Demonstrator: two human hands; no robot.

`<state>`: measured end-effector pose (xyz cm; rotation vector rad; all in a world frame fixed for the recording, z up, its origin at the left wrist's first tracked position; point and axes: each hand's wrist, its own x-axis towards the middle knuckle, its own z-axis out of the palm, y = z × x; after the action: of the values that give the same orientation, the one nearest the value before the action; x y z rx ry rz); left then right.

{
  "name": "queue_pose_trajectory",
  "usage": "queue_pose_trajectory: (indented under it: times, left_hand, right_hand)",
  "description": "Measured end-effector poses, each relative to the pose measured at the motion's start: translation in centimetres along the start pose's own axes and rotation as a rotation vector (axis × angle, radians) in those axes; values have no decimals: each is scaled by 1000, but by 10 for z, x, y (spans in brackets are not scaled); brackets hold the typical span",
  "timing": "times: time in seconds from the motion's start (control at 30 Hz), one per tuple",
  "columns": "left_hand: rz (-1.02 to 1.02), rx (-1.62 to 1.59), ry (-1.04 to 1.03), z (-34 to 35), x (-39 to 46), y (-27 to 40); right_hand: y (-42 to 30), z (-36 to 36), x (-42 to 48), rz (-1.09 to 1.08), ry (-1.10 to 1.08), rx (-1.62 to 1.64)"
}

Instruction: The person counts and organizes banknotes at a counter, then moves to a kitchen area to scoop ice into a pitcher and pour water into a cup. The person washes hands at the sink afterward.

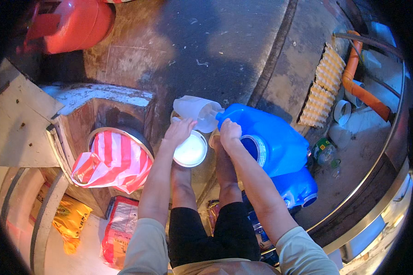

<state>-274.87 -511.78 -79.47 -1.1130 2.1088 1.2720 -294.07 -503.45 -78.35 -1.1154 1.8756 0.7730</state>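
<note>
My left hand (181, 132) grips a translucent plastic pitcher (192, 107), which lies tilted with its mouth towards the right. At that mouth is the small spout (220, 117) of a large blue plastic water container (266, 127). Clear liquid seems to run from the spout into the pitcher. My right hand (231, 131) is closed on the container beside the spout, with the exact grip hidden behind my fingers. The container leans on its side, and a wide round opening with a white rim (259, 151) faces me. Below my left hand sits a round white tub or lid (190, 149).
A red-and-white striped plastic bag (118, 158) lines a round bin at left. Another blue container (296, 187) lies at right, near plastic bottles (324, 152), egg trays (323, 89) and an orange pipe (364, 92). A red gas cylinder (79, 25) lies at upper left.
</note>
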Motion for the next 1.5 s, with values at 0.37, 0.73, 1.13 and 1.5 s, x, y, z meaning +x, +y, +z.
queue_pose_trajectory:
  times: [0.37, 0.73, 1.13, 1.5]
  left_hand:
    - [-36, -59, -22, 0, 3, -4]
    - [18, -30, 48, 1, 3, -7]
    - [-57, -46, -47, 0, 4, 6]
    - [-35, -114, 24, 7, 0, 7]
  right_hand:
    - [3, 9, 4, 21, 23, 40]
    - [2, 4, 2, 2, 33, 13]
    - [10, 10, -1, -19, 40, 7]
    - [16, 6, -11, -35, 60, 15]
